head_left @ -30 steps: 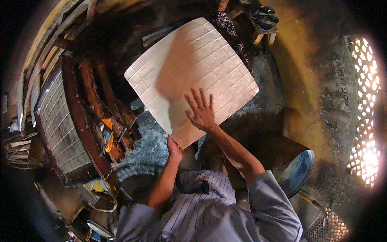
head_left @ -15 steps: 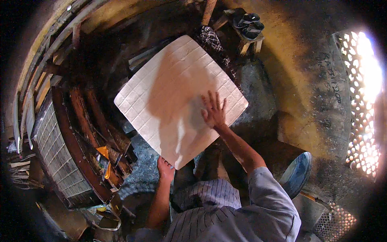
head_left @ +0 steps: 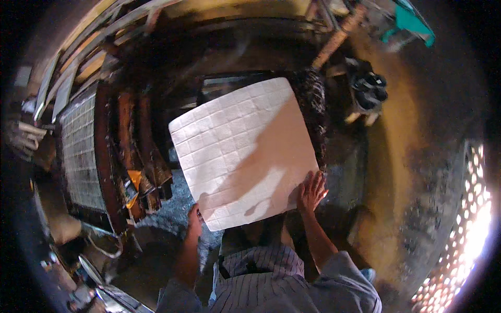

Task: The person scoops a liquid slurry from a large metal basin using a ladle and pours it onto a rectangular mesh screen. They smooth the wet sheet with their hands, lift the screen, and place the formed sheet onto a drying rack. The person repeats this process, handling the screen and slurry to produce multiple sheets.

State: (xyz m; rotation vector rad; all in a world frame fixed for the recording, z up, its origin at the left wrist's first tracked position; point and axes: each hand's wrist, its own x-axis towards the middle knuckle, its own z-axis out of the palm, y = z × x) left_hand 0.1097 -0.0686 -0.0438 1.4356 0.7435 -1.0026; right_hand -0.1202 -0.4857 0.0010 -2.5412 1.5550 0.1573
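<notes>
A large pale square slab [head_left: 229,151], its top scored with a grid of shallow lines, lies in front of me with a shadow across its right half. My left hand [head_left: 195,221] is closed on the lower left edge, near the closest corner; part of its fingers is hidden by the slab. At the lower right corner, my right hand [head_left: 311,193] rests against the edge. Its fingers are stretched out and slightly apart, pointing away from me. What supports the slab underneath is hidden.
Left of the slab stands a dark-framed gridded panel [head_left: 81,156], beside wooden beams [head_left: 126,120] and an orange-handled tool [head_left: 133,182]. Black sandals [head_left: 369,86] sit on a small wooden stool [head_left: 360,117] at the far right. A perforated wall opening [head_left: 462,224] lets light in.
My right hand has left the slab's top surface and moved to its right corner. My left hand stays at the near left edge. The whole view has turned.
</notes>
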